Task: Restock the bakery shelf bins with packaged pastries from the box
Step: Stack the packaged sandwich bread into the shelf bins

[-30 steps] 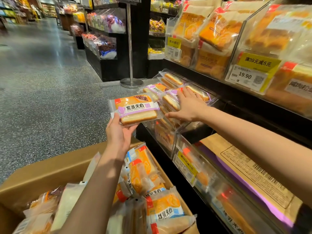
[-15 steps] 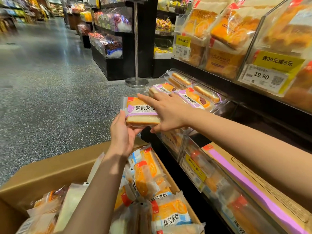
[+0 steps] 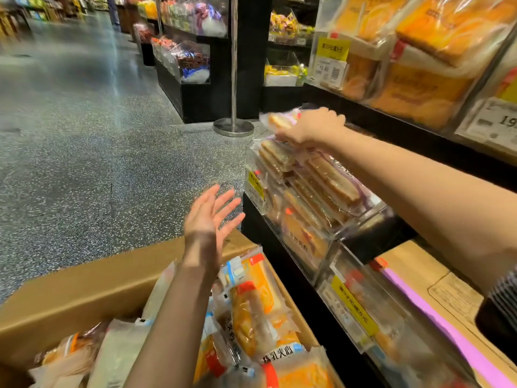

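My right hand (image 3: 310, 127) grips a packaged pastry (image 3: 279, 120) with purple and orange print, held just above the clear shelf bin (image 3: 333, 239) that is stacked with several similar packs (image 3: 330, 180). The pack is blurred. My left hand (image 3: 209, 217) hovers empty with fingers spread, above the far edge of the cardboard box (image 3: 84, 284). The box at the bottom left holds several wrapped pastries (image 3: 257, 312) in orange and white packaging.
A metal stanchion post with a round base (image 3: 233, 126) stands on the speckled floor beyond the bin. Upper bins with large orange bread bags (image 3: 425, 68) and price tags overhang at the right. A flat cardboard with purple tape (image 3: 436, 303) lies on the lower shelf. Open aisle floor lies at the left.
My right hand took the pastry pack from my left hand and carried it right, over the shelf bin. My left hand let go and opened.
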Tool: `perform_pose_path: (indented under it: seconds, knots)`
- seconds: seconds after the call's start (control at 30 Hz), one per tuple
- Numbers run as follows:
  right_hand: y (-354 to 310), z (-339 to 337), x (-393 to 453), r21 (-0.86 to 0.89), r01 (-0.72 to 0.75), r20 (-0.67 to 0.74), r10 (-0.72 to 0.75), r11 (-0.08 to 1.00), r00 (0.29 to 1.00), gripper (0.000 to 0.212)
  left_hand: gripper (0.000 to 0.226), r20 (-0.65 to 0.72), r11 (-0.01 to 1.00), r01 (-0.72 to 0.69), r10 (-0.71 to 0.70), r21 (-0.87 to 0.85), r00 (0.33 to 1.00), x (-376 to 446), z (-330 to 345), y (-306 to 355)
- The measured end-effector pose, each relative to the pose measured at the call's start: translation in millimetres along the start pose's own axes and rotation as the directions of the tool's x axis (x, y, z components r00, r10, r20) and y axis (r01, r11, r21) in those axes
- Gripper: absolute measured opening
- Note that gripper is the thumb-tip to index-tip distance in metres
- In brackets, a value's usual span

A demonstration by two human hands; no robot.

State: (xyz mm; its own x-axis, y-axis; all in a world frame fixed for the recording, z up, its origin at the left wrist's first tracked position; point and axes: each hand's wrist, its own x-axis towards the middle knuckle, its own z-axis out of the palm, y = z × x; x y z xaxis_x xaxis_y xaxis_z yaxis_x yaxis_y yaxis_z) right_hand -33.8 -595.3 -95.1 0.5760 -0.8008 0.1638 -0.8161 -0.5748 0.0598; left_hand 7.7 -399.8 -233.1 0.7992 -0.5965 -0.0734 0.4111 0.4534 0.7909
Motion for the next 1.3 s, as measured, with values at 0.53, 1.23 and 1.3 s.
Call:
perform_pose_path:
  seconds: [0.53, 1.23, 1.3]
  knots:
    - [-27.2, 17.2, 12.3, -0.06, 0.162, 0.125, -0.154, 0.985, 0.98, 0.096, 0.024, 0.034, 0.885, 0.149, -0.182, 0.441, 0.983, 14.0, -4.3, -10.8]
    - [-92.3, 121.3, -256.3, 0.312, 0.238, 0.544, -0.379, 0.92, 0.749, 0.041, 0.022, -0.15, 0.666, 0.3, -0.274, 0.683, 0.95, -72.5, -143.1, 61.9]
    - [-93.7, 138.3, -263.1, 0.352, 0.186, 0.489, -0.35, 0.917, 0.799, 0.034, 0.017, -0.147, 0.572, 0.287, -0.28, 0.768, 0.949, -79.7, -151.3, 61.6]
